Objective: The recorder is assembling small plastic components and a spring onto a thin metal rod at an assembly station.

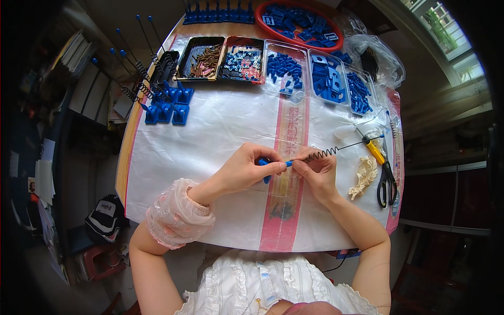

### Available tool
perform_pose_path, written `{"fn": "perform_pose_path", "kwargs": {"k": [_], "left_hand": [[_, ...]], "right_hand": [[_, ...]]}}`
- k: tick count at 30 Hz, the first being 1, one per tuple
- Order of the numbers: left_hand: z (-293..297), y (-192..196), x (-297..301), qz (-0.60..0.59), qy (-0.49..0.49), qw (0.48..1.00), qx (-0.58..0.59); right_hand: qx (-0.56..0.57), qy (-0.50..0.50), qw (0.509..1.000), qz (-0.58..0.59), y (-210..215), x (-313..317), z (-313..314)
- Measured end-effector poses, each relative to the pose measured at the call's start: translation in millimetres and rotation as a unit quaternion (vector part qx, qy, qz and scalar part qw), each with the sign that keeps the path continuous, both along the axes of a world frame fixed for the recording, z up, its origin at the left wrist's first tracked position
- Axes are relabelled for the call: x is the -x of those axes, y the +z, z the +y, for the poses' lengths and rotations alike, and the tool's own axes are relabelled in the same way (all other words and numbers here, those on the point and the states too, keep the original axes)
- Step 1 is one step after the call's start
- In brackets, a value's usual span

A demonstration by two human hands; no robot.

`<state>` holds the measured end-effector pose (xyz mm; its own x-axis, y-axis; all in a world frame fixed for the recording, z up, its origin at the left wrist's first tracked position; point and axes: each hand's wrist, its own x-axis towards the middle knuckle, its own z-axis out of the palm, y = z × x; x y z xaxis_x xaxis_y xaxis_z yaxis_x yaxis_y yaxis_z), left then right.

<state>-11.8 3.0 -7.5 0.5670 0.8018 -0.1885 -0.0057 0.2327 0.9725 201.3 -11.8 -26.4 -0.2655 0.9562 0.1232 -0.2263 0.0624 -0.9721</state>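
Near the middle of the table my left hand (pixel 244 169) is closed around a blue plastic piece (pixel 266 178), partly covered by the fingers. Its narrow blue end points toward my right hand (pixel 321 176). The right thumb and fingers pinch the near end of a black coiled spring wire (pixel 323 154), where it meets the blue piece; the exact join is hidden by the fingertips. From there the wire runs up and right, straightening to a small blue tip. A yellow-handled screwdriver (pixel 376 152) and black scissors (pixel 387 186) lie to the right of that hand, beside a crumpled cream-coloured item (pixel 363 177).
Back left stand several blue bases (pixel 165 111) with upright springs. Along the back are a tray of brass-coloured screws (pixel 206 61), a tray of nuts (pixel 241 64), clear boxes of blue parts (pixel 328 79), a red basin (pixel 338 43) and a clear plastic bag (pixel 388 50). White sheeting (pixel 210 121) covers the table.
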Motion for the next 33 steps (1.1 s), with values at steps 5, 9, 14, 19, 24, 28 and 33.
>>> {"fn": "perform_pose_path", "kwargs": {"k": [5, 9, 14, 19, 24, 28, 33], "left_hand": [[-1, -1, -1, 0.004, 0.014, 1.000, -0.015], [0, 3, 0, 0.041, -0.002, 0.998, -0.045], [0, -2, -1, 0.025, 0.004, 0.999, -0.039], [0, -5, -3, 0.013, 0.019, 0.999, -0.027], [-1, 1, -2, 0.038, 0.015, 0.999, -0.031], [-2, -4, -2, 0.035, 0.016, 0.997, -0.071], [-2, -5, -2, 0.034, 0.013, 0.996, -0.080]], "right_hand": [[0.013, 0.005, 1.000, 0.008, -1, 0, 0], [0.011, 0.004, 1.000, 0.010, -4, -1, 0], [0.013, 0.012, 1.000, 0.008, -3, -2, 0], [0.007, 0.011, 1.000, 0.008, -1, 0, -1], [0.009, 0.007, 1.000, 0.012, -4, -1, -1], [0.012, 0.005, 1.000, 0.015, -2, 1, -2], [0.005, 0.006, 1.000, 0.006, -5, -1, -1]]}}
